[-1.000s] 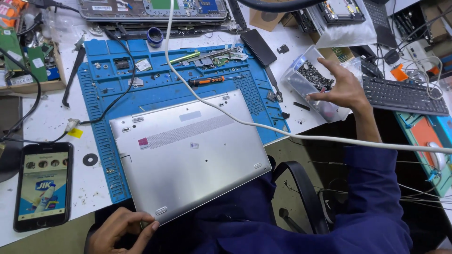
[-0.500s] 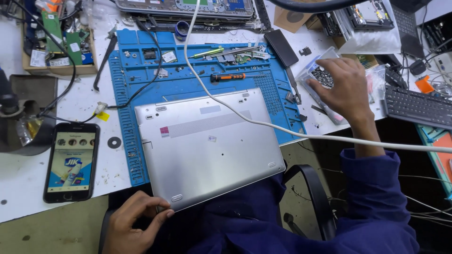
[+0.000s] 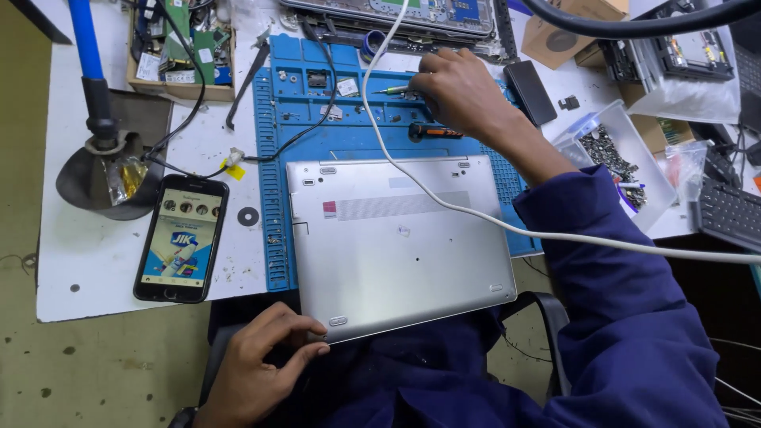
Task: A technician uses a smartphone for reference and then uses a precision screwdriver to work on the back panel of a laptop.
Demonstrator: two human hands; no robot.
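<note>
A silver laptop (image 3: 396,238) lies bottom-up on a blue work mat (image 3: 273,198), its near edge overhanging the table. My left hand (image 3: 258,361) rests at the laptop's near left corner, fingertips touching the edge. My right hand (image 3: 460,91) reaches over the far part of the mat, fingers curled over small tools; a green-tipped tool (image 3: 392,90) pokes out from under it, and I cannot tell if it is gripped. A black screwdriver with an orange band (image 3: 436,131) lies just below that hand. A white cable (image 3: 476,218) crosses the laptop.
A lit phone (image 3: 182,238) lies left of the mat, next to a small black ring (image 3: 248,215). A clear box of screws (image 3: 614,162) and a keyboard (image 3: 729,214) sit right. An opened device (image 3: 396,16) and circuit boards (image 3: 178,40) lie at the back.
My right hand left the clear box of screws on the right and moved left to the tools at the far part of the mat. The left hand stayed at the laptop's corner.
</note>
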